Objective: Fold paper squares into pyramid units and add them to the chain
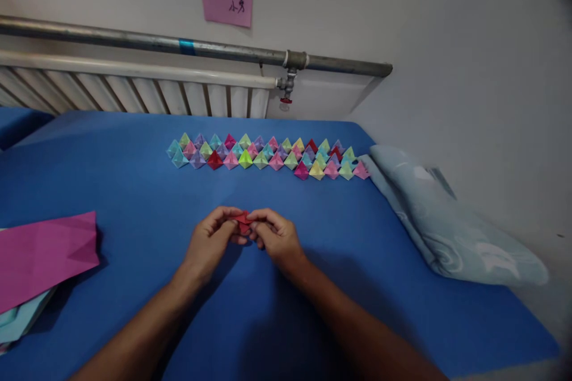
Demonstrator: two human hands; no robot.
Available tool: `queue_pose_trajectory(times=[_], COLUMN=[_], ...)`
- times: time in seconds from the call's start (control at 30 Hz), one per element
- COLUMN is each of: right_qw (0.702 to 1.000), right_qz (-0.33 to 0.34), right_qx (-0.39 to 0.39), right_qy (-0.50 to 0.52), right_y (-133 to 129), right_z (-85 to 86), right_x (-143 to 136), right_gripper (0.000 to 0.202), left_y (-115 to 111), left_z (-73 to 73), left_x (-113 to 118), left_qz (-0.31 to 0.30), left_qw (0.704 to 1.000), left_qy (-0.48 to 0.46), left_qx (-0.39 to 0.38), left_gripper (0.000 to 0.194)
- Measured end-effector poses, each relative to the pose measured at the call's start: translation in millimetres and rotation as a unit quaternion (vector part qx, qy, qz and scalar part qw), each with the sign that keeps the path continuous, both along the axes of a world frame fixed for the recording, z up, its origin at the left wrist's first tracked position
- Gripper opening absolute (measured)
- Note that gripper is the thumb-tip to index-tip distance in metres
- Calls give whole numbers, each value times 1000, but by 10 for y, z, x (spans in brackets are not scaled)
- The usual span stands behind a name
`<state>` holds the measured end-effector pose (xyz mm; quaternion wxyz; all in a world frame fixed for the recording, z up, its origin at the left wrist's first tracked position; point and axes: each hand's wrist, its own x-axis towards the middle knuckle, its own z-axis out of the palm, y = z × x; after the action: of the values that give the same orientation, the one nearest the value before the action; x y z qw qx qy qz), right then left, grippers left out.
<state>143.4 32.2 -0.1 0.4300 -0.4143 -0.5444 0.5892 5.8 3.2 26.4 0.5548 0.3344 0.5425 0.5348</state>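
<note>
A small red piece of folded paper (243, 223) is held between both hands, above the middle of the blue surface (147, 202). My left hand (212, 237) pinches its left side between thumb and fingers. On the right side, my right hand (277, 236) grips it the same way, the two sets of fingertips nearly meeting. Parts of the paper are hidden behind the fingers. Beyond my hands, several folded paper pieces (245, 159) in pink, green, blue, purple, yellow and red stand in close rows.
At the left edge lies a stack of coloured paper with a magenta sheet (49, 256) on top. A folded pale blue cloth (429, 208) rests at the right against the wall. Behind the surface are a white radiator (170, 95), a metal pipe (134, 38) and a valve (287, 92).
</note>
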Motion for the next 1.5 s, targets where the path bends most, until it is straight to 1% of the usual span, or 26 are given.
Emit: queue_pose_trajectory(times=[0.07,0.17,0.23,0.3,0.43,0.53,0.6,0.67,0.8,0.9,0.97,1.07,1.13,1.2,1.37,1.5], right_qw=[999,992,990,994,999,998,998,998,999,999,998,991,988,990,998,996], right_qz=[-8,-13,-8,-10,-36,-17,-5,-7,-18,-12,-8,-4,2,10,3,0], right_qx=[44,112,123,90,-19,-54,-61,-57,-46,-46,-61,-114,-138,-130,-67,-86], right_qy=[-18,-58,-72,-56,-3,-14,-18,-16,-10,-2,15,63,73,53,13,28], right_y=[-12,-36,-46,-45,-6,34,53,64,53,21,0,-13,-8,-6,-30,-28], right_z=[-1,5,19,42,101,109,85,49,20,55,87,121,136,152,173,146], right_x=[16,39,49,55,60,55,47,42,54,68,66,46,36,37,61,54], right_gripper=[15,18,18,17,17,23,26,26,25,26,27,30,31,30,30,33], left_y=[2,13,22,28,18,7,4,3,-10,-31,-43,-51,-52,-55,-73,-69], left_z=[19,25,22,20,27,33,31,22,-9,-20,-11,19,36,41,15,-9], left_x=[1,1,3,7,19,28,31,28,5,-17,-28,-38,-42,-45,-47,-44], left_qz=[2,2,5,7,-5,-25,-36,-51,-127,-162,-170,-178,-178,-178,-196,-198], left_qw=[999,999,999,999,999,999,999,998,990,984,983,982,981,980,974,974], left_qy=[-30,-39,-31,-26,-22,-16,-13,-11,32,66,67,64,71,84,112,113], left_qx=[-10,-14,-17,-20,-26,-31,-33,-36,-45,-32,-19,-1,1,-5,2,1], left_gripper=[28,38,46,51,55,53,52,50,29,29,29,29,30,31,31,32])
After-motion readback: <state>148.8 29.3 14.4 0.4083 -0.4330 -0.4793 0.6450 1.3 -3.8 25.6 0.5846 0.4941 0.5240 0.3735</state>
